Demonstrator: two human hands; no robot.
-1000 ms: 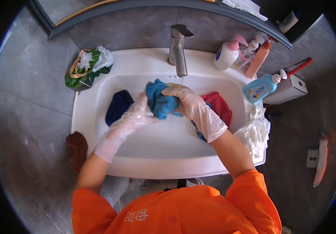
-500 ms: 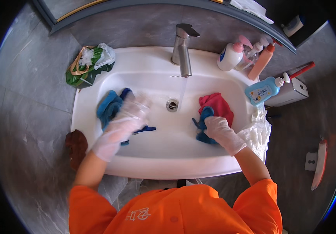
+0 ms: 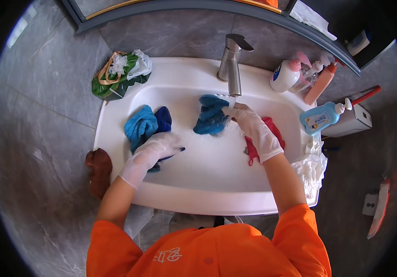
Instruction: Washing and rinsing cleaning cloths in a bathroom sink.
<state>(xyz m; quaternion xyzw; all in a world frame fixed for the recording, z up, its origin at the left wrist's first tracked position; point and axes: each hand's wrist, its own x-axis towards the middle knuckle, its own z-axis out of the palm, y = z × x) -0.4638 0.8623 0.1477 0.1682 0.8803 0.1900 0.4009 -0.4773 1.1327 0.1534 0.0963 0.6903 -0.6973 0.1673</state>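
Under the running faucet (image 3: 233,69), my gloved right hand (image 3: 253,129) pinches the edge of a teal cloth (image 3: 210,117), which hangs over the drain area in the stream. Behind that wrist, a pink-red cloth (image 3: 274,130) lies against the right side of the white sink (image 3: 198,177). My gloved left hand (image 3: 161,144) is at the left side, over a dark blue cloth (image 3: 163,119) and next to another teal cloth (image 3: 140,123). Its fingers are blurred, and whether they grip the cloth is hidden.
Pump bottles, one white and pink (image 3: 285,76) and one light blue (image 3: 320,119), stand along the right rim. Crumpled white plastic (image 3: 313,168) lies below them. A green bag (image 3: 120,76) sits at the back left corner, and a brown cloth (image 3: 98,171) hangs over the left rim.
My right hand has carried the teal cloth from the right side to beneath the faucet. My left hand stays over the left cloths. The whole view has shifted slightly.
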